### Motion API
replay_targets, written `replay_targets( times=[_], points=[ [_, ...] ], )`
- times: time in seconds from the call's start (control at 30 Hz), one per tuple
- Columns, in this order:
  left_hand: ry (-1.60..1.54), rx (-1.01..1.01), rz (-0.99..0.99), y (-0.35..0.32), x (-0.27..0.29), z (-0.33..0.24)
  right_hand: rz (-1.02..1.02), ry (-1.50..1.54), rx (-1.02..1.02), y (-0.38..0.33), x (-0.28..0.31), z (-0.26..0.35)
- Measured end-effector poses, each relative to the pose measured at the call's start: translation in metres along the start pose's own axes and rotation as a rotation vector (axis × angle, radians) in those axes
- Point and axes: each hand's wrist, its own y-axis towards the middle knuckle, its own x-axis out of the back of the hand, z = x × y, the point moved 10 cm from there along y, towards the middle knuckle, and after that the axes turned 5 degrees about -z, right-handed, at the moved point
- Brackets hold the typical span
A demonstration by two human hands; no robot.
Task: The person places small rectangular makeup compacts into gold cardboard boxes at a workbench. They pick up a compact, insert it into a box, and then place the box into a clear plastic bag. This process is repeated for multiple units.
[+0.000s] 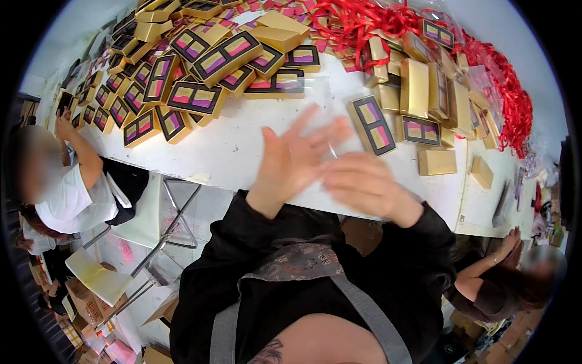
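My left hand (295,159) is held flat over the white table's (242,151) near edge, fingers spread and pointing up to the right. My right hand (364,185) lies beside it, fingers curled and blurred, touching the left fingertips. A thin clear plastic bag (330,106) sits between the two hands and rises past them; the right fingers seem to pinch it while the left palm rests against it. Just beyond my fingertips lies a gold box with two pink-and-yellow windows (371,124).
A heap of gold windowed boxes (194,73) fills the table's left. Plain gold boxes (418,88) and red ribbons (509,97) crowd the right. One person in a white shirt (79,197) works at the left, another person (503,273) at the right. A metal folding stool (176,218) stands below.
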Motion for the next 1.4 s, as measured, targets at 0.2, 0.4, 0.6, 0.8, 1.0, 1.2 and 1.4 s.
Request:
replay_targets(
  times=[0.2, 0.4, 0.6, 0.8, 1.0, 1.2, 1.4],
  points=[
    [-0.100, -0.448, -0.055, -0.046, 0.014, -0.121, -0.179, -0.373, -0.490, 0.019, -0.050, -0.149],
    [0.011, -0.585, -0.208, -0.041, 0.016, -0.149, 0.155, -0.664, -0.511, -0.014, -0.083, -0.111],
    [0.066, -0.573, -0.195, -0.028, 0.035, -0.135, -0.061, 0.254, -0.657, -0.034, -0.048, -0.038],
    [0.294, -0.672, -0.415, -0.031, 0.024, -0.107, -0.381, -0.055, -0.668, -0.038, -0.037, -0.037],
    [0.471, -0.813, -0.426, -0.038, -0.001, -0.129, -0.547, -0.013, -0.662, -0.031, -0.044, -0.034],
    [0.372, -0.630, -0.436, -0.025, 0.018, -0.094, -0.519, 0.045, -0.657, -0.036, -0.052, -0.014],
    [0.458, -0.086, -0.462, -0.045, -0.012, 0.002, -0.448, -0.039, -0.563, -0.028, -0.036, -0.019]
  ],
)
